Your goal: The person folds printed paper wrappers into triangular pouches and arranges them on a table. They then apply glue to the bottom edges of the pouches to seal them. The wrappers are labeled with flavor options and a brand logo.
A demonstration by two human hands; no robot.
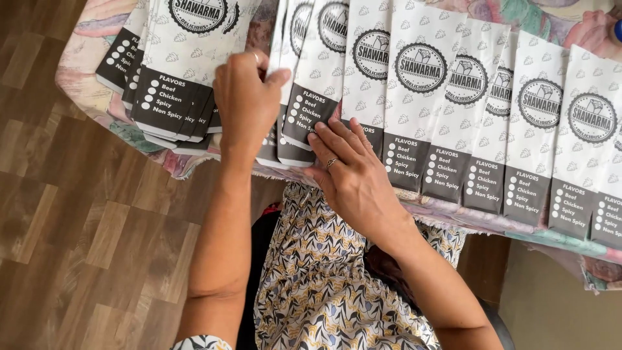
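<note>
Long white paper bags with dark bottom bands and round dark emblems lie overlapping in a row (453, 116) across a table covered with a floral cloth (91, 78). My left hand (246, 104) pinches the edge of one bag (285, 84) between thumb and fingers, next to a fanned stack of the same bags (175, 78) at the left. Wearing a ring, my right hand (350, 175) rests flat with fingers spread on the lower end of a bag (311, 97) in the row. Both hands are at the table's near edge.
Wooden plank floor (78, 246) runs along the left and below. My lap in a patterned dress (324, 285) is under the table edge. The row of bags continues to the right edge of view (589, 149).
</note>
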